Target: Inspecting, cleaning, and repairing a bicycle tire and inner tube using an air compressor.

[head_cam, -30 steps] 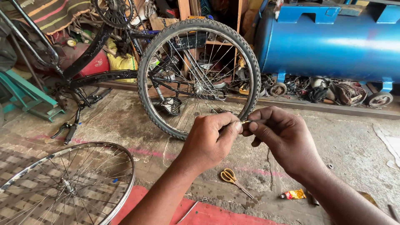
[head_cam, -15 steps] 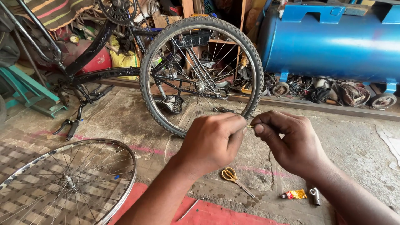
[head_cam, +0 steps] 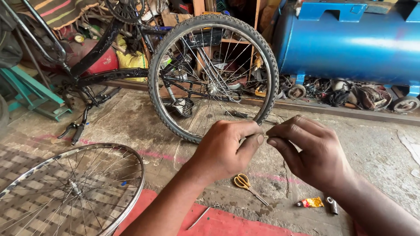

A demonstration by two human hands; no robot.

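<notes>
Inspection ran from the left edge of the head view. Against the concrete floor (head_cam: 131, 118), at lower left, a bare spoked rim (head_cam: 70, 188) lay flat with no tyre on it, resting partly on a chequered mat and touching the edge of a red mat (head_cam: 227, 223). Further back an upturned bicycle frame (head_cam: 94, 65) stood with its tyred wheel (head_cam: 214, 78) upright and off the ground, a position which, in my judgement, left the wheel free to turn and its spokes open to reach.

At centre the left hand (head_cam: 223, 150) and the right hand (head_cam: 313, 155) were raised together, level with one another, well above the floor and in front of the lower arc of the tyred wheel. Thumb and forefinger of each were pinched shut, tips all but meeting, on a thin thread or wire (head_cam: 265, 136) stretched in the short gap between them. The piece was too fine to identify, and a faint strand appeared to hang below the right hand. The grip seemed suited to holding something slender taut at close sight.

Beneath the hands, apart from both, yellow-handled scissors (head_cam: 245, 183) lay closed on the floor. To their right sat a small crumpled tube (head_cam: 311, 202) and, just beside it, a short metal fitting (head_cam: 332, 205). Behind, at upper right, a blue tank (head_cam: 350, 41) stood on low feet with scrap parts piled under it
</notes>
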